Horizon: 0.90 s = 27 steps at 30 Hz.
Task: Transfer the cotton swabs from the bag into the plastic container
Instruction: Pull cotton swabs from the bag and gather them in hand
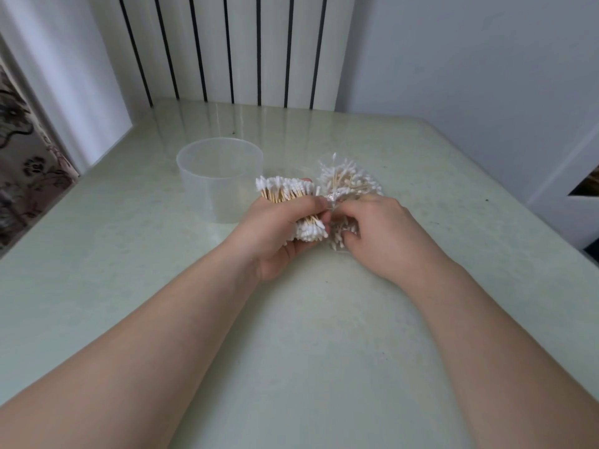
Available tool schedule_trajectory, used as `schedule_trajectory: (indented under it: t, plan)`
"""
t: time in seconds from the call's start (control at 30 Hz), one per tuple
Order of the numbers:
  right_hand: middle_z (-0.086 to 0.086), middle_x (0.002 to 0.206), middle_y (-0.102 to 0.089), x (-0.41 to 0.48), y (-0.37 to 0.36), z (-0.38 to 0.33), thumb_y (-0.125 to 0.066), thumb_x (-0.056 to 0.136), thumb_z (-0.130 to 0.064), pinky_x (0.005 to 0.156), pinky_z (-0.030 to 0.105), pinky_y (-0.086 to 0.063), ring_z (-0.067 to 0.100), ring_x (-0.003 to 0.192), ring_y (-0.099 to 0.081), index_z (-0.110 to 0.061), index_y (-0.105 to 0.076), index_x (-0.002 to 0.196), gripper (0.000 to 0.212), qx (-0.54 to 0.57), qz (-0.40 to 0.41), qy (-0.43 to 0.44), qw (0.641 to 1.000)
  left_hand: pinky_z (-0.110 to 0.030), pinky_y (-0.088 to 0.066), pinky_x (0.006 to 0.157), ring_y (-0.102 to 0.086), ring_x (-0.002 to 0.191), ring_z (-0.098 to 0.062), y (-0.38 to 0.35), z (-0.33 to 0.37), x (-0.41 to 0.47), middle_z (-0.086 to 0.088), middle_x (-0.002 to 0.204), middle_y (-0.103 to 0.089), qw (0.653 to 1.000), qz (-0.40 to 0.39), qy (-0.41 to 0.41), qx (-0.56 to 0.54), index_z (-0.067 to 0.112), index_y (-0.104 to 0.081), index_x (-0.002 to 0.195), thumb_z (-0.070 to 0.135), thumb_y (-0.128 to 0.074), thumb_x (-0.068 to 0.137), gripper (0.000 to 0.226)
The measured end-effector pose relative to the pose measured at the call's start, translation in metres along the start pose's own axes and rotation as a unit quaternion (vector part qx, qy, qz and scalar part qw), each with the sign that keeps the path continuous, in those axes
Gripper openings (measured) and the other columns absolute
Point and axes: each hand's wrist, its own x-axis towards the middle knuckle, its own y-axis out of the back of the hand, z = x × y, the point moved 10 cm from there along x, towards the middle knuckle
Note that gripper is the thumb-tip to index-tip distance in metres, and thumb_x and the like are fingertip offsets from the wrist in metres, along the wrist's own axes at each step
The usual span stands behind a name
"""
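Gripping the swab bundle, left hand hides its middle.

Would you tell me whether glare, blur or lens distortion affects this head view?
Head view: soft, even daylight, only faint shadows; the glossy table mirrors the radiator stripes at its far edge; wide-angle distortion bows the table edges; the bagged swabs look slightly blurred.
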Motion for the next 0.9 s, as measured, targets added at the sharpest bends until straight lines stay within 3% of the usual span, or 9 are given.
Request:
schedule_trajectory:
  t: [0.1, 0.2, 0.3, 0.47, 0.6, 0.73, 0.8, 0.9]
  plan:
    - [-0.002, 0.093, -0.068, 0.0, 0.0, 0.004, -0.057, 0.086, -0.014, 0.073, 0.03, -0.049, 0.023, 0.086, -0.063, -0.03, -0.07, 0.106, 0.029, 0.012, 0.006, -0.012, 1.0, -0.028, -0.06, 0.069, -0.068, 0.066, -0.014, -0.001, 0.0, 0.0, -0.012, 0.081, -0.072, 1.0, 0.006, -0.001, 0.02, 0.006, -0.073, 0.082, -0.004, -0.068, 0.087, 0.013]
    - [-0.004, 0.078, -0.059, -0.001, 0.002, 0.008, -0.054, 0.085, -0.011, 0.065, 0.026, -0.042, 0.02, 0.07, -0.054, -0.028, -0.07, 0.097, 0.027, 0.04, 0.016, -0.025, 0.999, -0.028, -0.06, 0.068, -0.068, 0.065, -0.015, 0.003, 0.0, 0.0, -0.019, 0.092, -0.072, 1.0, 0.017, -0.004, 0.025, 0.008, -0.077, 0.071, -0.007, -0.067, 0.086, 0.023]
    - [-0.007, 0.087, -0.063, -0.002, 0.002, 0.006, -0.058, 0.082, -0.009, 0.072, 0.03, -0.049, 0.019, 0.08, -0.06, -0.028, -0.069, 0.1, 0.028, 0.055, 0.002, -0.01, 0.998, -0.026, -0.059, 0.064, -0.068, 0.062, -0.014, 0.002, 0.0, -0.002, -0.019, 0.092, -0.071, 1.0, 0.02, -0.003, 0.023, 0.006, -0.071, 0.083, -0.008, -0.065, 0.087, 0.016]
    - [-0.012, 0.081, -0.057, -0.006, -0.002, 0.0, -0.057, 0.083, -0.007, 0.07, 0.027, -0.047, 0.017, 0.081, -0.06, -0.03, -0.068, 0.104, 0.033, 0.061, -0.031, 0.006, 0.998, -0.027, -0.057, 0.067, -0.066, 0.062, -0.013, -0.001, 0.003, -0.002, -0.011, 0.079, -0.069, 0.999, 0.0, -0.008, 0.047, 0.016, -0.076, 0.059, -0.006, -0.065, 0.088, 0.037]
    - [-0.019, 0.073, -0.048, -0.005, -0.004, -0.007, -0.058, 0.088, -0.007, 0.066, 0.016, -0.034, 0.008, 0.077, -0.049, -0.034, -0.073, 0.109, 0.037, 0.061, -0.046, 0.039, 0.996, -0.029, -0.06, 0.064, -0.066, 0.063, -0.015, -0.001, 0.005, -0.002, -0.008, 0.071, -0.067, 1.0, 0.006, -0.015, 0.023, 0.014, -0.068, 0.075, -0.007, -0.065, 0.088, 0.025]
    - [-0.015, 0.072, -0.044, -0.002, -0.004, -0.013, -0.06, 0.091, -0.013, 0.071, 0.021, -0.033, 0.009, 0.077, -0.046, -0.031, -0.077, 0.106, 0.029, 0.027, -0.058, 0.064, 0.996, -0.03, -0.062, 0.062, -0.071, 0.069, -0.019, 0.001, 0.003, -0.001, -0.011, 0.075, -0.07, 1.0, 0.002, -0.008, 0.025, 0.014, -0.074, 0.062, -0.007, -0.066, 0.089, 0.035]
    - [-0.015, 0.074, -0.046, -0.003, -0.004, -0.012, -0.06, 0.09, -0.013, 0.074, 0.025, -0.039, 0.012, 0.08, -0.051, -0.03, -0.076, 0.103, 0.026, 0.027, -0.061, 0.062, 0.996, -0.031, -0.063, 0.064, -0.072, 0.072, -0.02, 0.0, 0.001, 0.0, -0.012, 0.08, -0.071, 1.0, -0.003, -0.005, 0.021, 0.014, -0.073, 0.071, -0.006, -0.067, 0.089, 0.028]
    - [-0.005, 0.093, -0.056, -0.005, -0.007, -0.011, -0.056, 0.092, -0.012, 0.083, 0.03, -0.044, 0.017, 0.091, -0.054, -0.03, -0.072, 0.107, 0.029, 0.033, -0.073, 0.056, 0.995, -0.037, -0.064, 0.075, -0.073, 0.082, -0.022, 0.004, -0.002, 0.003, -0.015, 0.092, -0.074, 1.0, 0.012, 0.001, 0.027, 0.01, -0.07, 0.087, -0.003, -0.069, 0.088, 0.013]
